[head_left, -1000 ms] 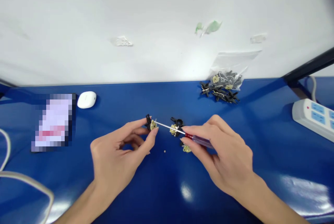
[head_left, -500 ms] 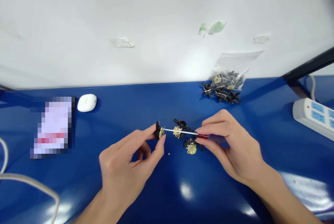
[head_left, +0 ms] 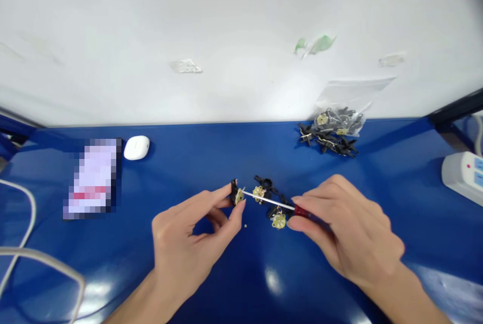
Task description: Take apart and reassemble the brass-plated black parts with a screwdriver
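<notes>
Thumb and fingers of my left hand (head_left: 199,233) pinch a small black part with a yellowish disc (head_left: 239,196) on its right face. My right hand (head_left: 347,228) grips the dark red handle of a screwdriver (head_left: 269,200), whose thin metal shaft points left. The shaft's tip is at the upper edge of the yellowish disc; whether it touches is too small to tell. Beneath and beside the shaft, on the blue table, lie black parts (head_left: 267,183) with yellowish discs (head_left: 278,221). A tiny pale bit (head_left: 245,226) lies just right of my left thumb.
Toward the wall are a pile of black parts (head_left: 332,143) and a clear bag (head_left: 354,93) with more inside. A white case (head_left: 136,148) sits beside a blurred-out phone-like device (head_left: 94,178) at left. Cables (head_left: 49,259) cross the lower left; a power strip (head_left: 458,173) is at right.
The view has shifted, so most things appear farther right. My right hand has turned and lowered the screwdriver's handle, making the shaft slope more. Both hands keep their holds.
</notes>
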Action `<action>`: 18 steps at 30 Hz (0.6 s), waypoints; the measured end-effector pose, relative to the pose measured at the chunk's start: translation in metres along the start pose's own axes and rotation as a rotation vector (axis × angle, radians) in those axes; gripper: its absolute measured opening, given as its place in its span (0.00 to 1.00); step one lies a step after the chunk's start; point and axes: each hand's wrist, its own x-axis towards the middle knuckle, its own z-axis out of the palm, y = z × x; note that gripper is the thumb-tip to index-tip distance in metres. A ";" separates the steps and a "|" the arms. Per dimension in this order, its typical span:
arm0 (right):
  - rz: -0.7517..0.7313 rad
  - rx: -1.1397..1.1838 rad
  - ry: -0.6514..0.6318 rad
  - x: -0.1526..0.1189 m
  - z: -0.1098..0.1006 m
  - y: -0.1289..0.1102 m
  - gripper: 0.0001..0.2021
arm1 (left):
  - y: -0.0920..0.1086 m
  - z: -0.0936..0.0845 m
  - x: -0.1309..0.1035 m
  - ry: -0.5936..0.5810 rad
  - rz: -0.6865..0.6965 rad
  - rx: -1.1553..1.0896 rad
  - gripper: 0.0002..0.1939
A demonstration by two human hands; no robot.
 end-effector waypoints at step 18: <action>0.359 0.124 -0.180 -0.009 0.000 -0.022 0.05 | 0.002 0.007 0.005 0.089 -0.183 0.019 0.09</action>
